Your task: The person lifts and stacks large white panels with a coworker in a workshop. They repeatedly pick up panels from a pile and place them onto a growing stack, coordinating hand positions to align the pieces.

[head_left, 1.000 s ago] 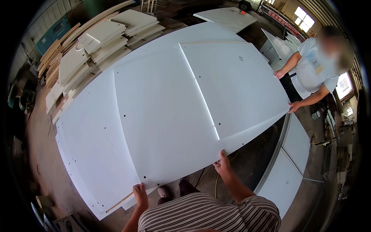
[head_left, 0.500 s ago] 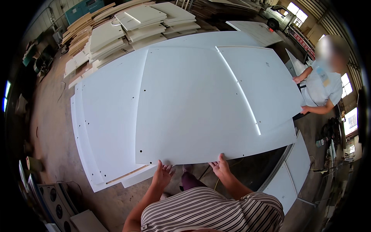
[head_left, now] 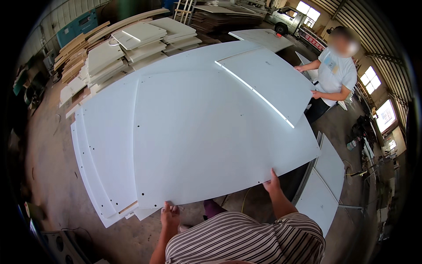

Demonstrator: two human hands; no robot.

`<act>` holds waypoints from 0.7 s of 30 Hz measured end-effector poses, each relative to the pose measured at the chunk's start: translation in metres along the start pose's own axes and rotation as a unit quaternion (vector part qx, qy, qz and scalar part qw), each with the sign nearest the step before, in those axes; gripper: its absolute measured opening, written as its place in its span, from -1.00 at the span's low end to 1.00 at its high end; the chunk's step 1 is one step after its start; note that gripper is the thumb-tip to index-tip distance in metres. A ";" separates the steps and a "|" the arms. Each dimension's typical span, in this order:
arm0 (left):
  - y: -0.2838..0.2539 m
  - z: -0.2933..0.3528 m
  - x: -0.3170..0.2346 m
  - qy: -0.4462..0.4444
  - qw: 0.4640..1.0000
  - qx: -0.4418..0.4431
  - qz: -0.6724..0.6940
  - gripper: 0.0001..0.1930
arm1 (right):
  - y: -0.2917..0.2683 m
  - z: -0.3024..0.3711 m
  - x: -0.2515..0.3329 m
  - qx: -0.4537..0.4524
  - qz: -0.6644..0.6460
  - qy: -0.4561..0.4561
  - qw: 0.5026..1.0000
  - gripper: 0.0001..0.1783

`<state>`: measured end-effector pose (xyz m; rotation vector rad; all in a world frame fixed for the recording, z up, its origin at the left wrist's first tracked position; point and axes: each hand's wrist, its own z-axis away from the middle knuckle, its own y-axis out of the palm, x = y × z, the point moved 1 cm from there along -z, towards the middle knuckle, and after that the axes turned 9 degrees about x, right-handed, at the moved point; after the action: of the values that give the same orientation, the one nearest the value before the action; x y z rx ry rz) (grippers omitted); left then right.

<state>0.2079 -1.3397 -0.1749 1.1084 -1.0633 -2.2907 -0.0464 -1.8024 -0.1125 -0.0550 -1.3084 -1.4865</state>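
Observation:
A large white panel [head_left: 193,145] with small dark holes near its edges lies over other white sheets in front of me. My left hand [head_left: 169,214] grips its near edge by the left corner, thumb at the rim and fingers curled beneath. Farther right along that edge, my right hand [head_left: 273,184] is closed on the panel, thumb on top and the other fingers partly hidden under it. A smaller white panel [head_left: 268,83] slants across the far right part of the large one. A co-worker's two hands [head_left: 314,94] hold its right edge.
More white sheets [head_left: 105,145] lie beneath on the left. Stacks of boards [head_left: 143,37] and timber strips [head_left: 72,59] stand behind. At right, white panels [head_left: 317,200] lean beside a dark frame. A truck [head_left: 288,20] is parked far back.
My hands have spread farther apart along the near edge, the left going left and the right going right. The co-worker's panel has turned and shifted away from me. My view has swung right.

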 end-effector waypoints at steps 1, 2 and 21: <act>-0.026 0.007 -0.004 0.062 0.990 0.024 -0.121 -0.88 | -0.019 0.002 0.010 -0.013 0.025 -0.015 0.999 -0.62; -0.053 0.014 -0.008 0.130 0.963 0.030 -0.236 -0.89 | -0.028 0.002 0.015 -0.023 0.050 -0.031 0.998 -0.62; -0.008 -0.021 0.020 -0.003 0.993 0.073 -0.097 -0.69 | -0.063 0.011 0.034 -0.116 -0.002 0.000 0.993 -0.67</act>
<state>0.2125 -1.3567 -0.1989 1.3167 -1.1887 -2.3968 -0.1113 -1.8299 -0.1288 -0.2023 -1.1306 -1.6367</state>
